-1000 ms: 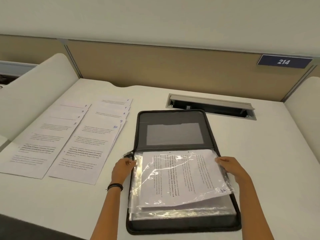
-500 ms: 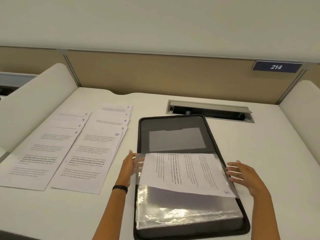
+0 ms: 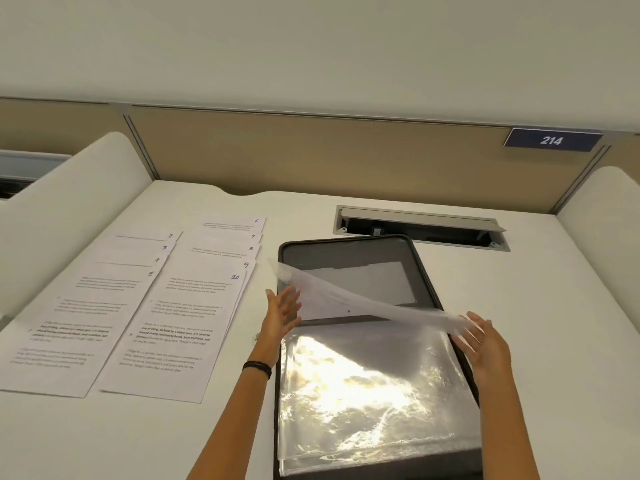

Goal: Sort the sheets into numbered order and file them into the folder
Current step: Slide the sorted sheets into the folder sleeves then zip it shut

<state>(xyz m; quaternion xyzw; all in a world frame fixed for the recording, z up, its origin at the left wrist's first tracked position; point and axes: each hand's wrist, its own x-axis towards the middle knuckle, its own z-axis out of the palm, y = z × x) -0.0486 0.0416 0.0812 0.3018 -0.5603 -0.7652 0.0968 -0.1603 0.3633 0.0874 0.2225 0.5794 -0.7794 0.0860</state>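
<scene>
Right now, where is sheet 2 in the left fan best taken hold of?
Sheet 2 shows only its far strip; sheet 3 and those after it cover the rest. Likely best: pinch grip at the numbered far-right corner, coming from the far side, and slide it out.

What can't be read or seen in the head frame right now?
- Raised sleeve: its sheet's number and text, motion-blurred, head view.
- Loose sheets: body text too small; sheets 2 to 4 mostly overlapped.
- Sleeve stack: contents lost in glare.
- Folder: near edge cut off by the frame bottom.
- Right hand: fingertip contact with the sleeve blurred.
</scene>
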